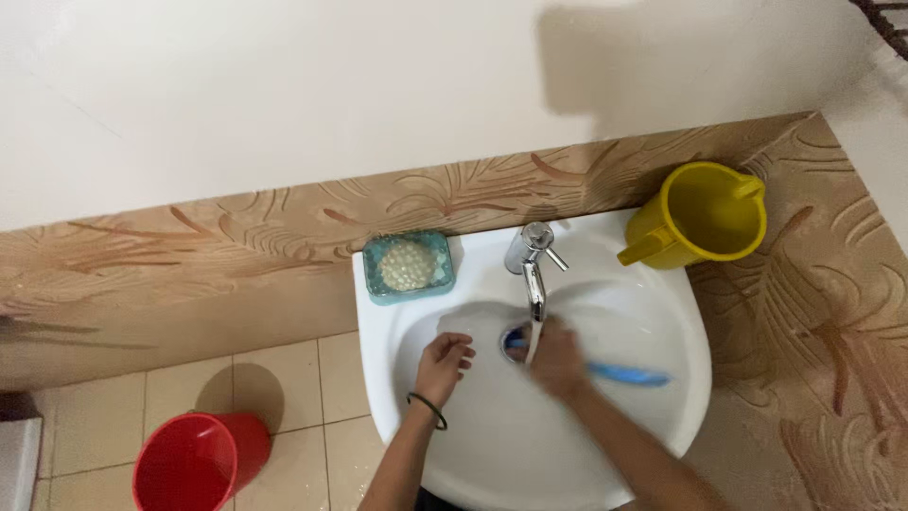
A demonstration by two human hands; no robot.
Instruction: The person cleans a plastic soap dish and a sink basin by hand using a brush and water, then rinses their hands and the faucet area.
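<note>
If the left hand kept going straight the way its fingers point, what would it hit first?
The left hand points up and slightly right across the white sink. It would probably meet the basin's back wall below the tap first, though depth is hard to judge.

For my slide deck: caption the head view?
Right hand holds a blue toothbrush under the tap in a white sink; left hand rests inside.

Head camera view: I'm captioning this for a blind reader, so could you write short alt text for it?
Seen from above, a right hand holds a blue toothbrush under the running tap of a white sink, the left hand resting in the basin. A soap dish and yellow jug sit on the rim; a red bucket stands on the floor.
</note>
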